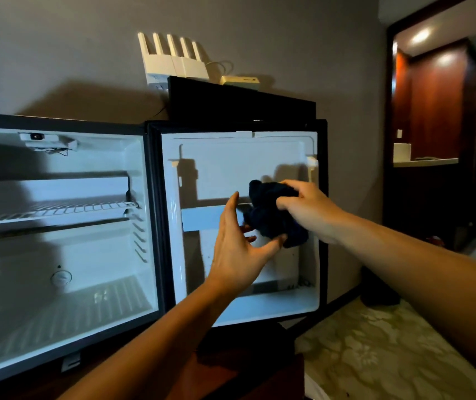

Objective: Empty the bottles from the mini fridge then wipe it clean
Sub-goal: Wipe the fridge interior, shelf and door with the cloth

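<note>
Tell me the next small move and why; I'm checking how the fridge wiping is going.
Probably sweep the dark cloth down the inside of the open door. The right hand grips the cloth against the door's inner panel by the white rail, the open left hand touches its lower edge, and dark specks show lower on the panel. No bottles show inside.

The mini fridge stands open on a dark reddish-brown worktop, its door swung wide to the right. Inside, a white wire shelf spans the cabinet with nothing on it. On the fridge's top sit a white router with upright antennas and a small pale box beside it. To the right, patterned carpet covers the floor.
</note>
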Available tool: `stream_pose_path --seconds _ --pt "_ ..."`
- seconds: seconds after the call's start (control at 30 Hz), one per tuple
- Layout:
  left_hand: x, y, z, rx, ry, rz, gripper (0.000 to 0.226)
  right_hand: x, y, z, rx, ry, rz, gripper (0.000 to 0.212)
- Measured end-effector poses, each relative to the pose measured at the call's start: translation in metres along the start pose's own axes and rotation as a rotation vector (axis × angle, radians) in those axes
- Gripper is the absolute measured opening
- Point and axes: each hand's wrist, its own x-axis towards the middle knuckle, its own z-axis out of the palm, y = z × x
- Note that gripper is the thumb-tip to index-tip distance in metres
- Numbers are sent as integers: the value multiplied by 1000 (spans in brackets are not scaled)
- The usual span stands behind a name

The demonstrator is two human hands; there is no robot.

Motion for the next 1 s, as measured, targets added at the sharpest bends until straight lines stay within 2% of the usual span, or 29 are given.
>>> stream_pose_path --seconds 0.1,0.2,0.23,0.3,0.37,0.47,0.63,0.67,0.73,0.87,0.93,1.0 --pt "-5 -1 12 -68 29 -22 70 -10 21 4 137 -15 149 24" --pt "-14 -14 25 47 84 -59 48 -27 38 6 173 -65 203 15" --pt "-17 -19 29 96 102 -68 44 -32 43 7 232 -123 262 17" --pt "-24 -28 37 186 106 -76 39 -45 52 8 396 -290 443 36" --pt "-31 -35 45 262 78 -53 37 -53 60 9 454 -389 543 47" --pt "-42 -43 56 281 36 0 37 -56 69 10 403 -252 501 30" --pt "-40 -58 61 369 -109 77 56 -45 98 11 271 -1 506 37" --pt "-39 -62 59 454 -145 107 60 -44 102 10 194 45 463 35" --pt "-40 -72 52 681 -165 162 64 -44 107 6 -117 125 244 35" --pt "-48 -89 35 941 -173 196 36 -50 112 -4 -784 192 -346 51" --pt "-54 -97 32 946 -209 202 26 -46 117 -5 -988 169 -482 54" --pt "-56 -103 32 949 -220 218 20 -40 122 -1 -1083 165 -527 52"
